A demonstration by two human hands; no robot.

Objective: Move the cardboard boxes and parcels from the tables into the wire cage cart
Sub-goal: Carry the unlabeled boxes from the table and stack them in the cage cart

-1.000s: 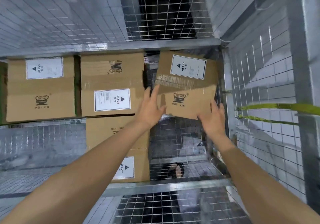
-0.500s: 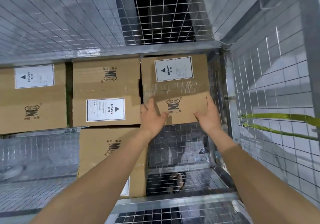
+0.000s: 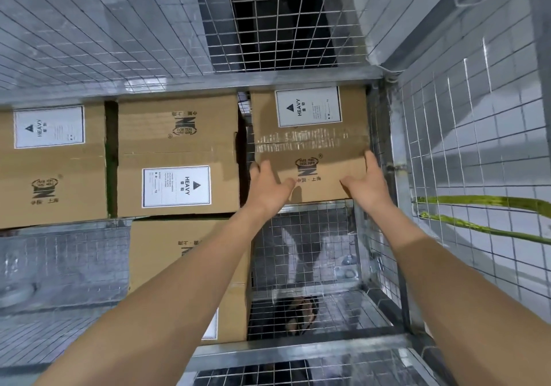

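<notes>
**Cardboard stock in a wire cage cart: one box under both hands, far right corner**

Brown cardboard throughout. All places are given from the corner box (image 3: 310,144), which lies in the far right corner of the wire cage cart (image 3: 208,83).

- Left box (image 3: 50,165): well to the left of the corner box, in the same row along the far rail. It carries a white "HEAVY" label and a printed logo.
- Middle box (image 3: 177,153): just left of the corner box, with a narrow dark gap between them. Its logo and white "HEAVY" label face up.
- Lower box (image 3: 187,266): nearer the viewer and to the left of the corner box, partly tucked under the middle box. The left forearm partly covers it.
- Left hand (image 3: 268,190): on the corner box's near left edge. The fingers are spread and fairly straight, and the thumb lies across the top face beside the logo.
- Corner box: its white "HEAVY" label is at the far end, clear tape crosses the middle, and the logo is at the near end. Bare wire mesh shows in front of it.
- Right hand (image 3: 369,186): on the corner box's near right edge. The fingers are extended along the side and the thumb rests on the top face.
- Green strap (image 3: 477,201): to the right of the corner box, outside the cart's side mesh.
</notes>
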